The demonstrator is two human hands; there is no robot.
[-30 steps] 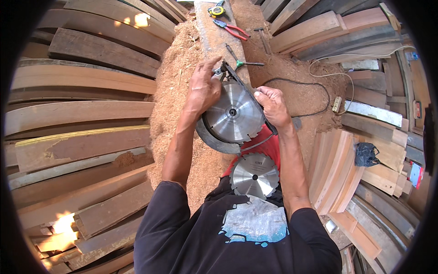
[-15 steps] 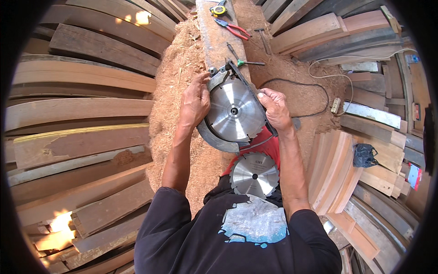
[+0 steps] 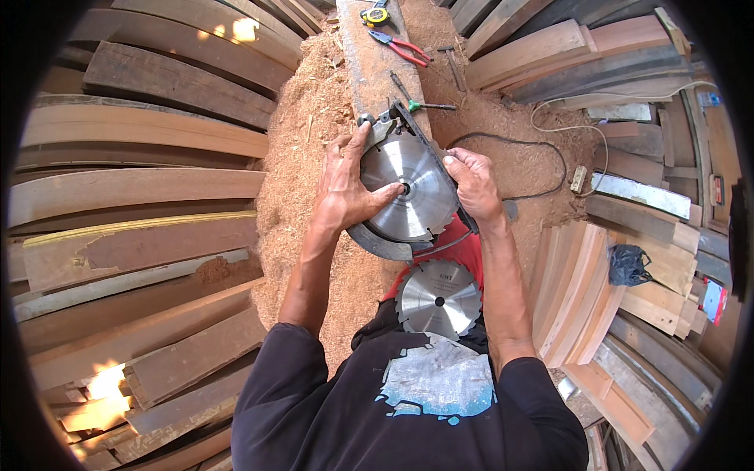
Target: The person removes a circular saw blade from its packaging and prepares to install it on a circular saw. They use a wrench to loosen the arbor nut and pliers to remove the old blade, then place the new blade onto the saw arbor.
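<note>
A circular saw is held up before me, its round blade facing me. My left hand grips the saw's guard at the left side, with the thumb laid across the blade onto its centre hub. My right hand is closed on the edge of the saw's flat base plate, thumb toward me. What its other fingers touch behind the plate is hidden. A second, loose saw blade with a dark centre hole rests on my lap, below the saw, touched by neither hand.
Beyond the saw, a plank carries a yellow tape measure, red-handled pliers and a green-handled tool. A hammer lies in sawdust. A black cable loops at the right. Stacked boards line both sides.
My left thumb has swung from the guard's edge onto the blade's centre, and the left fingers have shifted up the guard. The right hand and saw stay nearly in place.
</note>
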